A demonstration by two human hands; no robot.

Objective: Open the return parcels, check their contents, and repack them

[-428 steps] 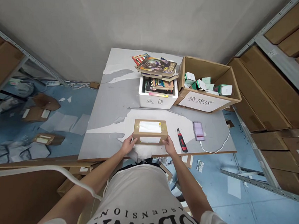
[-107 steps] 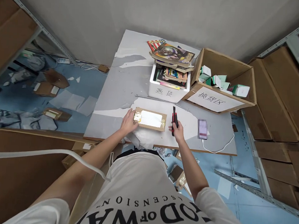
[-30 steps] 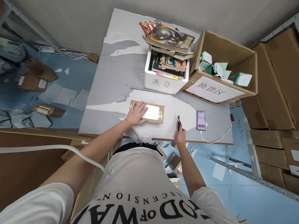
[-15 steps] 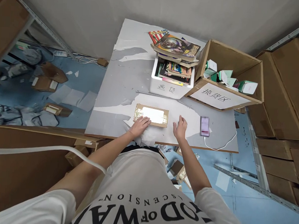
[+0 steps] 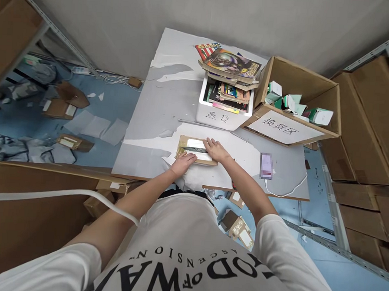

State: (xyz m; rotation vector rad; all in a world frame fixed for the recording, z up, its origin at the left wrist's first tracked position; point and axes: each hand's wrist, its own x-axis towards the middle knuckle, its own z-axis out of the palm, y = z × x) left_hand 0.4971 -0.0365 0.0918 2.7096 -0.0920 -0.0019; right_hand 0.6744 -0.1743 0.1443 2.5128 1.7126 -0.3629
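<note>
A small cardboard box (image 5: 181, 145) with shiny tape at its left end lies on the table in front of me. Its top, which bears a white label, is parted by a long gap, and something dark grey shows inside. My left hand (image 5: 183, 162) grips the near left part of the top, thumb side toward the gap. At the right end, my right hand (image 5: 216, 150) holds the far part of the top, fingers bent over it. The fingertips' exact hold at the gap is partly hidden. A small red and dark object (image 5: 233, 183) peeks out beside my right forearm.
Behind the box stand a white bin (image 5: 223, 119) of books and magazines and an open carton (image 5: 336, 101) of green-white boxes. A phone (image 5: 266, 165) on a white cable lies to the right. Shelves of cartons flank the table (image 5: 171, 92); packages litter the floor.
My right hand has moved left from the bare tabletop onto the box. The box's top has parted along its middle, while my left hand has stayed at its near left side.
</note>
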